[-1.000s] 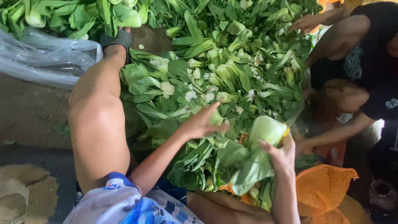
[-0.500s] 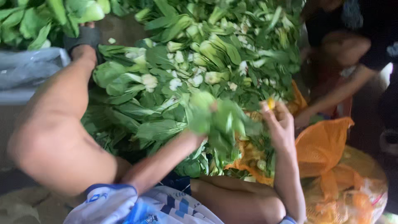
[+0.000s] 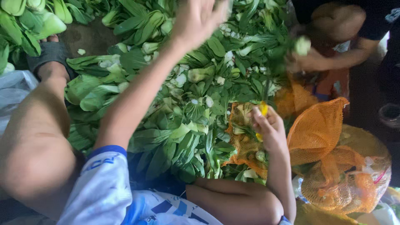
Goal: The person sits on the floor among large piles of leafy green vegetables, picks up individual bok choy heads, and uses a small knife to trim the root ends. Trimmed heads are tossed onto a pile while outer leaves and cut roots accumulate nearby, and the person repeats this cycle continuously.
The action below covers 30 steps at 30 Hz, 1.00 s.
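Near edge: white-and-blue patterned shirt (image 3: 108, 191) across the bottom of the view; bare knee (image 3: 33, 158) at left, a second bent leg (image 3: 237, 204) low centre.
Right hand: right hand (image 3: 271, 131) low right of centre, grip clamped on a small yellow piece (image 3: 263, 109) held at the fingertips, blurred, kind not clear.
Mesh under the right hand: orange net sack (image 3: 246, 141) lies just beneath and beside that hand, leafy greens showing through its weave.
Right side: a larger orange mesh bag (image 3: 333, 154), bunched and partly filled, rests near the right hand.
Greens: pile of green leafy bok choy with pale stems (image 3: 183, 100) spreads over the ground from the shirt up to the top edge, filling the middle of the view.
Left hand: left hand (image 3: 198, 18) raised high over the pile at top centre, fingers spread apart, holding nothing, motion-blurred.
Left margin: clear plastic sheet (image 3: 10, 89) at the edge; a foot in a dark sandal (image 3: 50, 56) beside the greens.
Far right: another person's hand (image 3: 310, 60) holds a pale bok choy head (image 3: 303, 45) above the pile.
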Motion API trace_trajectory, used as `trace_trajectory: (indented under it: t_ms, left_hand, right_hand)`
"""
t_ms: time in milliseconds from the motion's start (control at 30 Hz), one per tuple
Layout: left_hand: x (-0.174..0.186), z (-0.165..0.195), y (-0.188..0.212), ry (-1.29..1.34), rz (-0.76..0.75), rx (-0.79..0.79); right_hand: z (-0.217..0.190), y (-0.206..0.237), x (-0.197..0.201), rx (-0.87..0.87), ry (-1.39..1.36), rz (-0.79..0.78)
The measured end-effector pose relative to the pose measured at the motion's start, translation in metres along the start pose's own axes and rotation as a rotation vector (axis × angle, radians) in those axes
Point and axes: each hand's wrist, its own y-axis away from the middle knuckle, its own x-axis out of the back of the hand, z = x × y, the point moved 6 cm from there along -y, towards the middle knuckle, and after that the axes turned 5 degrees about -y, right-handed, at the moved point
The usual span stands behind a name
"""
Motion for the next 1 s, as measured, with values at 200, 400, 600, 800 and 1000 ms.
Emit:
trace_trajectory:
  t_ms: [200, 400, 600, 800, 1000]
  left_hand:
    - [-0.071, -0.05, 0.146, -0.488, -0.932, 0.473]
    - [-0.058, -0.038, 0.132, -0.199, -0.648, 0.588]
    - [0.008, 0.017, 0.123, 0.635, -0.209, 0.687]
    - [0.038, 0.055, 0.171, 1.056, -0.101, 0.602]
    - [0.043, 0.083, 0.21, 0.674, -0.154, 0.346]
  right_hand:
    - [0.011, 0.001, -0.009, -0.041, 0.043, -0.106]
    - [0.008, 0.008, -0.003, 0.01, 0.068, -0.098]
    - [-0.007, 0.016, -0.026, 0.178, 0.102, -0.23]
    - [-0.05, 0.033, -0.06, 0.405, 0.5, -0.221]
    - [-0.087, 0.053, -0.096, 0.802, 0.945, -0.071]
